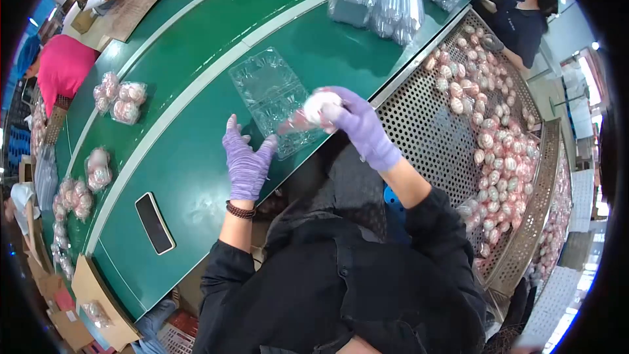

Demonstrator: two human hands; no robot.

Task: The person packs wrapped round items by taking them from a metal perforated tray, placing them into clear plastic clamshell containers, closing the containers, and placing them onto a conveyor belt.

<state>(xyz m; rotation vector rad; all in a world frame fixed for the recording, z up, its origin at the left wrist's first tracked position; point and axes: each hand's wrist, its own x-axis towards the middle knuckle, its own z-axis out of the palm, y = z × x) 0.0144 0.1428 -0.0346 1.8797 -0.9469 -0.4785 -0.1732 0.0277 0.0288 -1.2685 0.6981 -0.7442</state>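
Observation:
A white round item in red-printed clear wrap (319,106) sits in my right hand (359,123), whose gloved fingers close round it. The loose end of its wrap hangs to the left, over the open clear plastic clamshell box (265,82) lying on the green table. My left hand (246,161), in a purple knit glove, is spread with nothing in it. Its thumb is at the near left edge of the clamshell; whether it touches cannot be told.
Stacked clear clamshells (377,6) stand at the table's far side. A perforated metal bin (426,118) on the right holds many wrapped round items (501,164). A phone (155,223) lies at left. Filled packs (124,101) sit on the green belt (164,72). Other people work nearby.

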